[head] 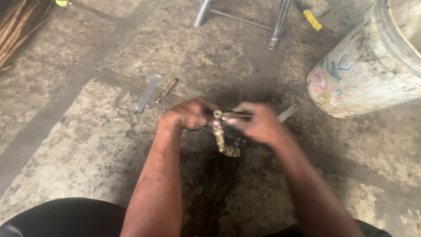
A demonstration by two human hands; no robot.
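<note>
I have my left hand (189, 115) closed round the brass fitting (222, 137) and my right hand (258, 123) pinching its top, low over the stained concrete floor (87, 145); it looks heavy, rigid and greasy, best gripped by the body.

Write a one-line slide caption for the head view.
Both hands, left and right, hold a brass fitting above a stained concrete floor, beside a tipped bucket.

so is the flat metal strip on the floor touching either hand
No, the flat metal strip lies on the concrete floor apart from the left hand, which grips the brass fitting.
</note>
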